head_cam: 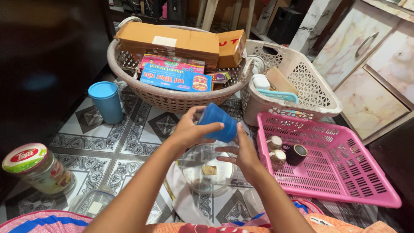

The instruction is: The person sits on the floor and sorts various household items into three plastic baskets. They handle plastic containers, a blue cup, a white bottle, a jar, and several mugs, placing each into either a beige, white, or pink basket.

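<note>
Currently my left hand [189, 129] has its grip clenched round a tilted blue plastic tumbler [217, 122], mouth angled down over the clear round glass bowl [207, 174] on the tiled floor [108, 146]. My right hand [242, 152], fingers spread and grasping nothing, steadies the bowl's rim, seemingly to keep it from sliding.

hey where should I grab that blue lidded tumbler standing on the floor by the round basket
Probably around the middle of its wall, coming from the side facing you. The blue lidded tumbler stands upright on the tiled floor, its lid shut, so there is no rim to pinch, and its near side is free, while the round basket crowds its right.
</note>
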